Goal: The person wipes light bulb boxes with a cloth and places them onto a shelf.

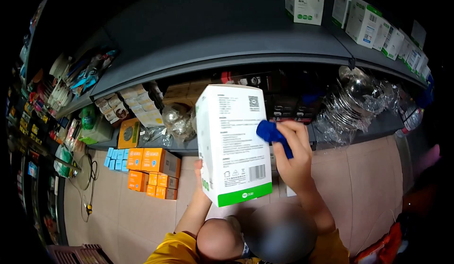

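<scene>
Dark grey metal shelving (198, 51) stretches across in front of you, above a floor of pale pinkish tiles (137, 224). You hold a tall white cardboard box with a green band (234, 146) above the floor, before the lower shelf's front edge, its printed side facing up toward you. Your left hand (198, 169) grips it at its left side, mostly hidden behind it. Your right hand (295, 153) is closed around a crumpled blue cloth (270, 132), which touches the box's right edge. To the left, by the lower shelf's front edge, you have stacked orange cartons (153, 162) on the floor, with small light-blue boxes (116, 160) just beside them. Other white-and-green boxes (363, 25) stand toward the upper shelf's right end; below them lie shiny metal pieces in clear plastic (347, 108).
</scene>
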